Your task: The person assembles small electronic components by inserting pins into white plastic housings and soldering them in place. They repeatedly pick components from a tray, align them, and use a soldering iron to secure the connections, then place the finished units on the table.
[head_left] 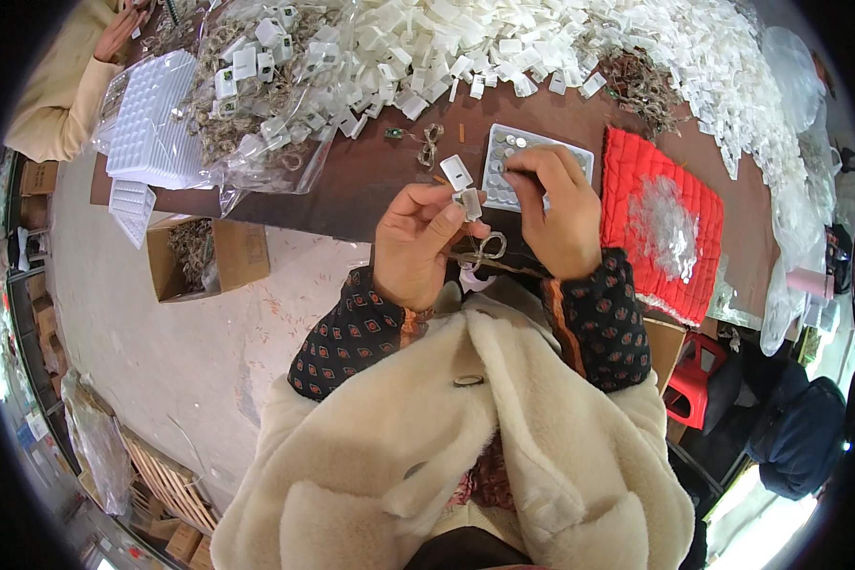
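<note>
My left hand (418, 236) is closed, with thumb and fingers pinching a small white plastic battery case (470, 204). Its white lid (456, 173) stands open above it, and a coiled thin wire (491, 246) hangs below. My right hand (558, 211) reaches over a white tray (587, 158) with rows of round silver button cells (515, 142). Its thumb and index finger are bent together at the cells. What they pinch, if anything, is hidden by the fingertips.
White plastic cases (503, 47) lie heaped along the far table. A red quilted cloth (627, 180) with clear plastic bits is at right. White blister trays (154, 123) and a bag of wired cases (256, 76) are left. A carton (242, 256) stands on the floor. Another person's hand (119, 33) works far left.
</note>
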The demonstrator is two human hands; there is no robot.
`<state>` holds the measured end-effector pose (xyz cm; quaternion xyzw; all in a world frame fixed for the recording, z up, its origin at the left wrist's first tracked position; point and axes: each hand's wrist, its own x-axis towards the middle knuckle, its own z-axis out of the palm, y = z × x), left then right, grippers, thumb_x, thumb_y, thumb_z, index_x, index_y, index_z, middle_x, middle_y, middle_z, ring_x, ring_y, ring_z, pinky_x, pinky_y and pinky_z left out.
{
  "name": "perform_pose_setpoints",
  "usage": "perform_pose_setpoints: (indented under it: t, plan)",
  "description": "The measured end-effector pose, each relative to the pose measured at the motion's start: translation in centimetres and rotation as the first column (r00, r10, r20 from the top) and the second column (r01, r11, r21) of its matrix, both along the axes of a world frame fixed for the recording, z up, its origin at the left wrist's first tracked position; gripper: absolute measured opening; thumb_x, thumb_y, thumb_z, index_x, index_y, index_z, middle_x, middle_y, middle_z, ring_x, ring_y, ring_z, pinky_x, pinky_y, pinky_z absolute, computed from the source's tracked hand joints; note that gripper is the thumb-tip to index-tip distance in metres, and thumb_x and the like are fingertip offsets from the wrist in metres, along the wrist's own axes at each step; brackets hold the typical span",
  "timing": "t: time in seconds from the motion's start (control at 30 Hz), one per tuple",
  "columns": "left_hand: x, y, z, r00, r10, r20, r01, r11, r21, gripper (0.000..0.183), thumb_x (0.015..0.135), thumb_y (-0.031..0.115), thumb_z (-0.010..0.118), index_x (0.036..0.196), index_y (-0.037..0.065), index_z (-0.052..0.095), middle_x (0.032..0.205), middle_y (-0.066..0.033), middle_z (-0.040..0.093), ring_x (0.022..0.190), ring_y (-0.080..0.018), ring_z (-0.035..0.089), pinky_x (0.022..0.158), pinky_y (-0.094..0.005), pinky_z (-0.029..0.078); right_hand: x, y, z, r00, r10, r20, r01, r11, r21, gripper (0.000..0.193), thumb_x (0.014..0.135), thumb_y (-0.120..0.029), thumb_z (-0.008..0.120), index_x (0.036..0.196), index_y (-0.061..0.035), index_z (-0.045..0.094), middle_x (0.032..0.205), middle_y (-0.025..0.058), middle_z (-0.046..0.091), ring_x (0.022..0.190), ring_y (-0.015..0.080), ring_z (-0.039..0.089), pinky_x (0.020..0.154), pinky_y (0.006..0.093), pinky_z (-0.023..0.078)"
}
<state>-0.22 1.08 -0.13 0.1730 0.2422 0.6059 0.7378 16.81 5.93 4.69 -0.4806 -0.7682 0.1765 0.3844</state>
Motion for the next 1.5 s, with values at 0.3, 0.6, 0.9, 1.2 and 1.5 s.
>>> perform_pose_setpoints:
  t: [0.3, 0.6, 0.9, 1.2, 1.5]
  plan:
    - [0.6, -0.1, 0.6, 0.997, 0.02, 0.081, -0.027, 0.996, 0.081, 0.018, 0.095, -0.003, 0.059, 0.113, 0.002, 0.056, 0.106, -0.0165, 0.068, 0.087, -0.0248, 0.069, 0.08, -0.037, 0.058, -0.8, -3.0, 2.6, 1.0, 0.024, -0.013, -0.022, 0.995, 0.101, 0.018, 0.082, 0.005, 0.071, 0.098, -0.0038, 0.069, 0.093, 0.0121, 0.065, 0.079, 0.0278, 0.066, 0.068, 0.0331, 0.055]
    - [0.5, 0.6, 1.2, 0.994, 0.004, -0.109, 0.014, 0.987, 0.163, 0.016, 0.094, -0.004, 0.06, 0.109, 0.0, 0.056, 0.106, -0.0149, 0.068, 0.086, -0.0199, 0.067, 0.077, -0.034, 0.058, 0.1, -3.0, 2.7, 0.995, 0.094, -0.037, -0.094, 0.995, 0.017, 0.022, 0.084, 0.006, 0.066, 0.104, -0.0032, 0.067, 0.096, 0.0109, 0.063, 0.079, 0.0278, 0.066, 0.066, 0.0328, 0.054]
    - [1.0, 2.4, 1.0, 0.996, -0.074, -0.057, 0.081, 0.988, 0.129, 0.016, 0.094, -0.004, 0.061, 0.109, -0.001, 0.057, 0.106, -0.0144, 0.069, 0.088, -0.0183, 0.067, 0.077, -0.0329, 0.057, 0.7, -2.1, 2.6, 0.999, 0.008, -0.047, -0.013, 0.995, -0.095, 0.021, 0.081, 0.006, 0.071, 0.1, -0.0034, 0.068, 0.094, 0.0113, 0.067, 0.083, 0.0258, 0.067, 0.073, 0.0318, 0.054]
    - [1.2, 2.4, 0.3, 0.997, -0.07, -0.034, 0.071, 0.997, 0.038, 0.018, 0.093, -0.006, 0.061, 0.11, 0.0, 0.058, 0.107, -0.0147, 0.069, 0.089, -0.0199, 0.068, 0.077, -0.0324, 0.058, 0.6, -2.0, 2.7, 0.997, -0.036, -0.07, 0.027, 0.993, -0.115, 0.019, 0.08, 0.006, 0.071, 0.096, -0.0035, 0.065, 0.091, 0.011, 0.065, 0.081, 0.0267, 0.067, 0.07, 0.0323, 0.054]
    - [1.4, 2.0, 0.3, 0.996, -0.092, 0.017, 0.091, 0.994, 0.066, 0.018, 0.093, -0.006, 0.06, 0.109, 0.001, 0.06, 0.104, -0.0145, 0.069, 0.085, -0.0217, 0.069, 0.078, -0.0345, 0.058, 0.2, -2.3, 2.9, 0.995, 0.1, 0.011, -0.101, 0.994, 0.05, 0.026, 0.076, 0.009, 0.065, 0.1, -0.0003, 0.065, 0.097, 0.0102, 0.061, 0.075, 0.0233, 0.066, 0.064, 0.0304, 0.054]
